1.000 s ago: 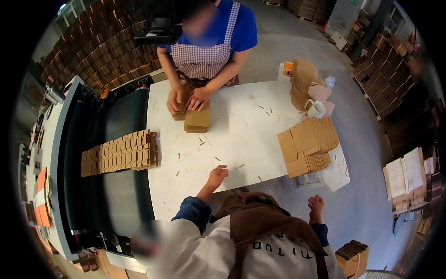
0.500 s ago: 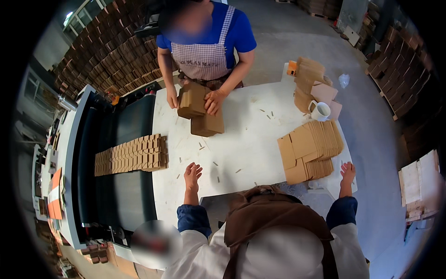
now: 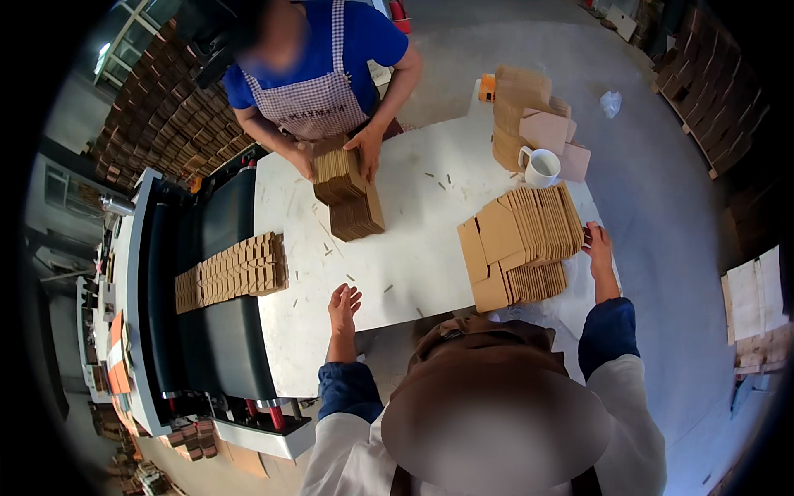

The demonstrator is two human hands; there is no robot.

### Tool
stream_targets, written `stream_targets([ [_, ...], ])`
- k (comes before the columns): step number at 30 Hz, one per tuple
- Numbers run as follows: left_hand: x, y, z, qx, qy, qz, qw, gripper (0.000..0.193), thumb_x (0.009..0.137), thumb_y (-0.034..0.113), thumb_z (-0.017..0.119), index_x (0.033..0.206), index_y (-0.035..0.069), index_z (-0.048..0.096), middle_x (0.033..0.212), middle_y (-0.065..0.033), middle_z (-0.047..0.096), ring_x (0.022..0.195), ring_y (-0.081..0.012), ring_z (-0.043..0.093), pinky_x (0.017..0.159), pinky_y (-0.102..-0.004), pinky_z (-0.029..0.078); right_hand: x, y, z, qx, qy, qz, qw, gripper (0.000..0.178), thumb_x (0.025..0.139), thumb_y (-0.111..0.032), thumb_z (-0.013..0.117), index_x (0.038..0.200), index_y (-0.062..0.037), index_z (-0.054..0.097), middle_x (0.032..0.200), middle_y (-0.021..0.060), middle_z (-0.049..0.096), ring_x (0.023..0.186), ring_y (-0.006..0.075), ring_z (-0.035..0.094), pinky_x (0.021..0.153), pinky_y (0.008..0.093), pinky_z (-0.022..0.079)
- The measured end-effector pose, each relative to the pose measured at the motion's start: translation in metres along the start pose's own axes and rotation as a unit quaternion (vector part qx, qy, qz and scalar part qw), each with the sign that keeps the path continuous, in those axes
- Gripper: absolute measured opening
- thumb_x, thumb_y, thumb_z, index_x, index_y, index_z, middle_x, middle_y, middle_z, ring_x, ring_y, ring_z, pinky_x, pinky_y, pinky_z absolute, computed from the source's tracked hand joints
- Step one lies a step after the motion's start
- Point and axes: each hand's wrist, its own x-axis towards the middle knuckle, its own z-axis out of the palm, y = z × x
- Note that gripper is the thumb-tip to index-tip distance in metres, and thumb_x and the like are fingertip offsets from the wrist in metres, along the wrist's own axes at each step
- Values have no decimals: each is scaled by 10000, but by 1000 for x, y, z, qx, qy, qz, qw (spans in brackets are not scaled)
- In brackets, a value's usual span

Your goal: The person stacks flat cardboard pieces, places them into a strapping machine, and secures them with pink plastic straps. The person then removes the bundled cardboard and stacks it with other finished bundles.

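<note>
On the near right of the white table lies a stack of flattened brown cardboard boxes (image 3: 533, 223), fanned out in overlapping layers. My right hand (image 3: 601, 248) is at the stack's right end, fingers apart and close against the outermost sheets; whether they touch cannot be told. Above the table's near edge, left of the stack, my left hand (image 3: 342, 309) hovers with its palm turned inward, fingers spread and holding nothing. Across the table a co-worker in a checked apron grips another bundle of folded cardboard (image 3: 347, 198) with both hands.
A dark conveyor belt (image 3: 211, 331) on the left carries a row of overlapping folded boxes (image 3: 231, 271). A white mug (image 3: 541, 169) stands behind my stack, beside loose cardboard pieces (image 3: 521, 99). Small scraps litter the white table (image 3: 413, 223). Cardboard piles line the back left.
My right hand has moved forward to the stack's right end. My left hand stays raised and open. The co-worker's hands have shifted on their bundle, and the whole view has moved.
</note>
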Motion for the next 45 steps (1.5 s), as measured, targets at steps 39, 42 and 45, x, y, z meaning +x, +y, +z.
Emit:
stream_targets([
  [39,-24,22,174,316,-325,247,857,1370,497,468,885,1474,6,43,1502,-249,149,1401,-382,184,1132,-410,250,1,66,100,-90,-355,7,931,513,1006,-336,384,1396,-2,385,1321,126,531,1208,197,474,1029,308,353],
  [42,-45,36,152,295,-317,183,882,1341,533,502,861,1478,22,38,1524,-238,105,1420,-370,130,1152,-400,197,15,58,126,-69,-395,64,914,520,1013,-363,356,1375,7,406,1295,122,549,1175,193,488,1011,307,368],
  [45,-88,44,118,291,-242,181,908,1349,540,507,856,1479,26,17,1526,-238,98,1419,-368,135,1154,-398,191,8,42,152,-131,-461,66,875,490,1013,-339,364,1347,13,432,1271,107,563,1117,177,519,963,304,411],
])
